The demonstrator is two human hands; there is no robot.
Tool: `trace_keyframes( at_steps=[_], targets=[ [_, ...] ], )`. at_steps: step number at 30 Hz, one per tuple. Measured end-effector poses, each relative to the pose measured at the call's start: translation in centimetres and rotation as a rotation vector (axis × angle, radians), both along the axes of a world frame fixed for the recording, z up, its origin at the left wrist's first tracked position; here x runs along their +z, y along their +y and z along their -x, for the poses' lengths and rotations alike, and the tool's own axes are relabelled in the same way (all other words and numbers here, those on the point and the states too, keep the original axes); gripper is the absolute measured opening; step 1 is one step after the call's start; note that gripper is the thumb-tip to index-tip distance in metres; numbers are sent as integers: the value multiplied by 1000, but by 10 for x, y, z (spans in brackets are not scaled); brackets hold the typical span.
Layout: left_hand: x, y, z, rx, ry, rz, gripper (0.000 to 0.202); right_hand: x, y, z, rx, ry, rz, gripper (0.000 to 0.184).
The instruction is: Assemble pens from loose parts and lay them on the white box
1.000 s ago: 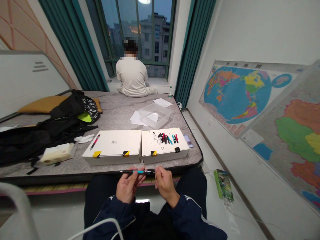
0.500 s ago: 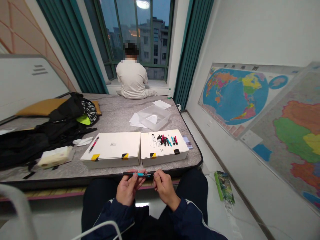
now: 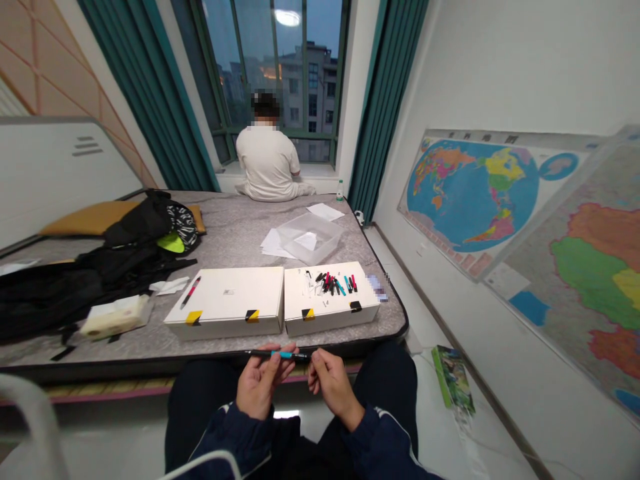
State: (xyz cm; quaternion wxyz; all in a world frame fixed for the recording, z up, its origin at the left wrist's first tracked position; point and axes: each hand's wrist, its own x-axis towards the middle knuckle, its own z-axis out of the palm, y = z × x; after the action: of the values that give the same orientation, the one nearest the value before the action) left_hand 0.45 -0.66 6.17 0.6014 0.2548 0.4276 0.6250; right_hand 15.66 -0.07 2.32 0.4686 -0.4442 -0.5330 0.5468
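A black pen with a blue band [image 3: 283,355] lies nearly level in front of my lap. My left hand [image 3: 260,387] is closed around its middle, with the thumb on the near side and the fingers behind. At the pen's right end, my right hand [image 3: 333,383] has its thumb and forefinger pinched together; the fingers cover the very tip. Beyond my hands, loose pen parts [image 3: 333,283] in black, red, blue and clear lie on the right white box [image 3: 320,308]. One red and black pen [image 3: 191,292] rests on the left white box [image 3: 245,290].
Behind the boxes a clear plastic bin [image 3: 320,247] stands on papers [image 3: 275,244] on the grey mattress [image 3: 230,227]. A person in white [image 3: 267,160] sits by the window, facing away. To the left lie a tissue pack [image 3: 116,316] and a black backpack [image 3: 45,300].
The pen has shifted slightly right and down in view along with my left hand. My right fingertips sit a little farther toward the pen's right end. The whole view has shifted slightly.
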Motion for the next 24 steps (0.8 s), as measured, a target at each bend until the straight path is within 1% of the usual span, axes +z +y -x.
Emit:
trace_keyframes(
  at_steps=[3,5,7,13,15,20,24],
  targets=[
    [-2,0,0,-2,-2,2,49,-5,3,1,19,29,37,48],
    [-3,0,0,-2,-14,2,48,-6,4,3,3,78,28,43],
    [-4,1,0,1,-23,-3,47,-6,5,6,-12,131,29,42],
    [-5,-2,-2,-3,-12,8,48,-8,6,12,-75,157,78,59],
    [-5,-3,-4,0,-3,12,48,-9,5,14,-84,204,108,62],
    [-2,-5,-8,5,-8,2,46,-6,5,21,-111,444,236,59],
    [0,-7,-8,12,-8,-18,44,2,3,24,-137,507,266,51]
  ],
)
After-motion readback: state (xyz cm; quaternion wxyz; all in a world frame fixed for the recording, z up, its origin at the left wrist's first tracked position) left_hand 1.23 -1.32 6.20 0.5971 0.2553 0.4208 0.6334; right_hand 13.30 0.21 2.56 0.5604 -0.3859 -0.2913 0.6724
